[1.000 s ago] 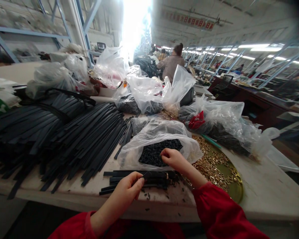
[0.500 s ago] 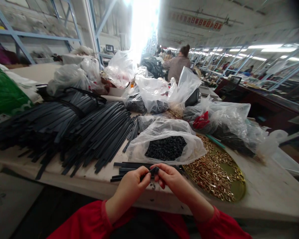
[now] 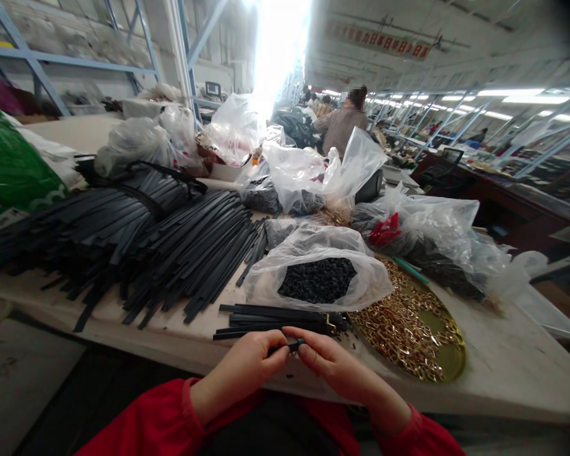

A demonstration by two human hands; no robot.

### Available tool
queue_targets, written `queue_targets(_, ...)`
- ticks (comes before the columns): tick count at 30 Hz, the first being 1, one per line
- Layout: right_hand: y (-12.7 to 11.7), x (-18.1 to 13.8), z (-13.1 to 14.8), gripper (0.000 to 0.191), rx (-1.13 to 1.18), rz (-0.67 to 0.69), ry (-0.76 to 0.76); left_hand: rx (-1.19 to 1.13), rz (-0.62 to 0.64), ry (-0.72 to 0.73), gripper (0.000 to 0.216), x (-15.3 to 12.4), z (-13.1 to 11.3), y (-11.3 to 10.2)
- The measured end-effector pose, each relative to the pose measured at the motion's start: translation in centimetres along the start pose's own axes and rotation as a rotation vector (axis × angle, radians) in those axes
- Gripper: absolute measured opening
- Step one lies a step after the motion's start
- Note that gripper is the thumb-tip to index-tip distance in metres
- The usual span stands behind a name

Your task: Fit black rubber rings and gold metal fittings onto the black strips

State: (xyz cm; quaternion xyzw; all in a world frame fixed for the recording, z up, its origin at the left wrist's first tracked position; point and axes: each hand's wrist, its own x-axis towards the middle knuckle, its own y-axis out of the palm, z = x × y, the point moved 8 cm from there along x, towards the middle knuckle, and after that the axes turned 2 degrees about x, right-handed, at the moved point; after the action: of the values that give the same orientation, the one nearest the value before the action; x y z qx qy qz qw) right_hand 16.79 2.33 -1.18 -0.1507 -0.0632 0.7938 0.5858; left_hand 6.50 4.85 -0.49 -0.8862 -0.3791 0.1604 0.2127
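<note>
Black strap (image 3: 294,346), narrow and mostly hidden by fingers, was held at the front edge of the table (image 3: 508,367), pinched between the left hand (image 3: 249,358) and the right hand (image 3: 332,361), which were close together. Just beyond them lay similar straps (image 3: 270,318) with gold-coloured metal at their right ends, then an open plastic bag (image 3: 266,278) of small black pieces (image 3: 318,280). Pale tabletop stretched from the round tray (image 3: 437,318) of gold-coloured pieces (image 3: 401,335) toward the right edge.
</note>
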Motion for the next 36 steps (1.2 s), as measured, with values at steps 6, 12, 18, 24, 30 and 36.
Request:
queue_targets(6,0.1,0.4,-0.3,0.032,0.148,-0.107,-0.012,-0.064,-0.034,0.004,0.023,-0.1,-0.6,0.4)
queue_targets(12,-0.6,0.1,-1.8,0.031,0.386,-0.346,0.043,-0.242,-0.035,-0.061,0.032,-0.4,-0.6,0.5)
queue_targets(18,0.1,-0.7,-0.8,0.038,0.382,-0.288,-0.013,-0.256,-0.048,-0.124,0.028,-0.3,0.2,0.3)
queue_targets(24,0.8,-1.1,-1.1,0.036,0.566,-0.216,0.076,-0.215,-0.045,-0.132,0.029,-0.9,-0.5,0.0)
queue_targets(30,2.7,-1.6,-1.4,0.034,0.708,-0.095,0.100,-0.047,-0.115,-0.148,0.035,-1.6,0.0,-0.4)
queue_targets(36,1.5,-2.2,-1.1,0.018,0.340,-0.300,-0.055,-0.013,-0.116,-0.148,0.014,-2.0,-0.1,0.0)
